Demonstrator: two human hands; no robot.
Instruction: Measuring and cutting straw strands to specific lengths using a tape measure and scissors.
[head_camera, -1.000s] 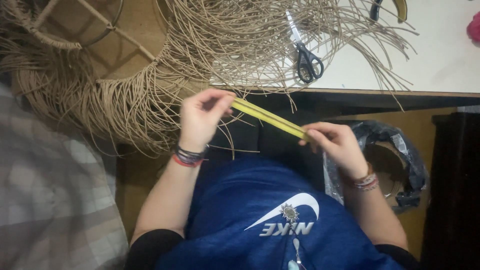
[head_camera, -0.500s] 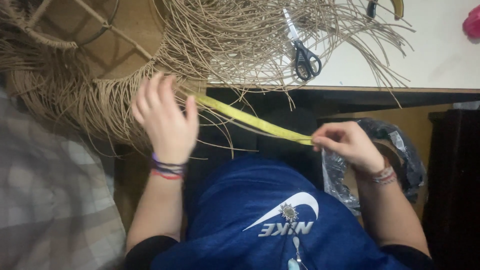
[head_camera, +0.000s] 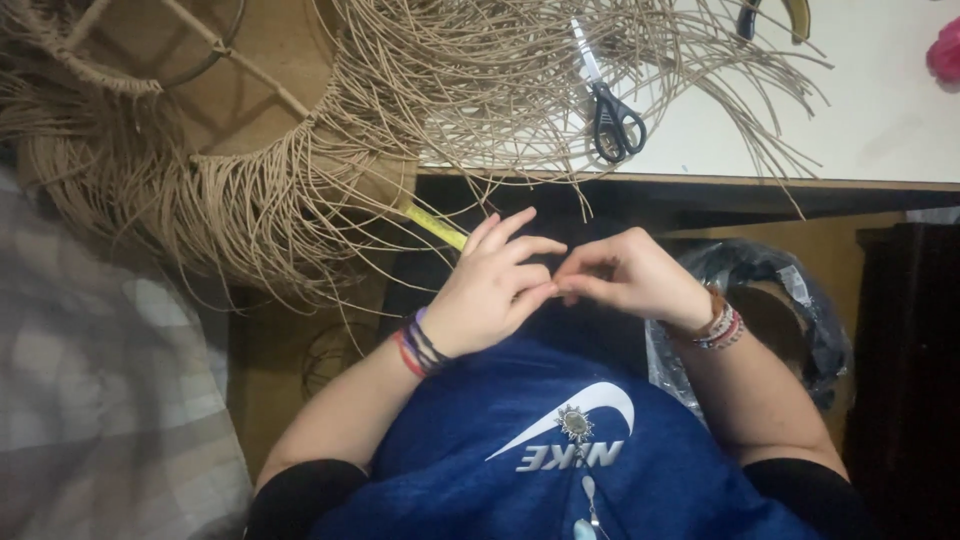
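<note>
A half-woven basket (head_camera: 230, 190) of tan cord hangs off the table edge at upper left, with several loose strands fanning out. A yellow tape strip (head_camera: 435, 228) runs from the basket's lower rim down to my left hand (head_camera: 490, 290) and disappears behind its fingers. My right hand (head_camera: 635, 280) is close beside the left, in front of my chest. The pinched fingertips of the two hands meet. The rest of the tape is hidden between them.
Black-handled scissors (head_camera: 612, 120) lie on the white table (head_camera: 880, 110) among loose strands. A yellow-handled tool (head_camera: 790, 14) and a pink object (head_camera: 945, 50) sit at the far edge. A black bag-lined bin (head_camera: 800, 300) stands to my right, a checked cloth (head_camera: 90, 400) to my left.
My hands were apart with the yellow tape stretched between them. They have come together at my chest, so only a short piece of tape shows near the basket.
</note>
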